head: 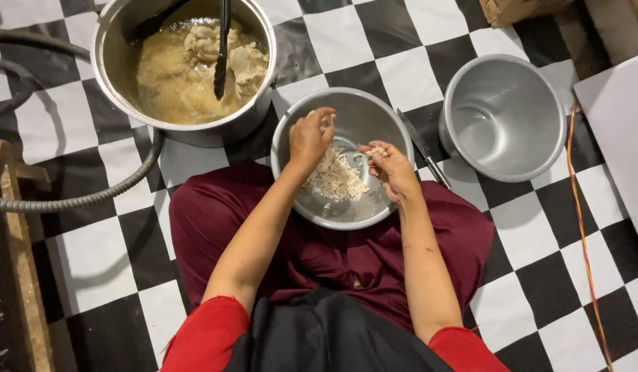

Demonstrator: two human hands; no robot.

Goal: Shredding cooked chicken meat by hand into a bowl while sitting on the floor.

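Observation:
A steel bowl rests on my lap over maroon cloth and holds a pile of shredded chicken. My left hand is above the bowl, its fingers pinched on a piece of cooked chicken. My right hand hovers over the bowl's right side, its fingertips closed on a small shred of chicken. The two hands are close together above the pile.
A large pot of broth and chicken pieces stands at upper left, with black tongs in it. An empty steel pot sits at right. A knife lies between bowl and pot. A grey hose curves at left. An orange cord runs along the right.

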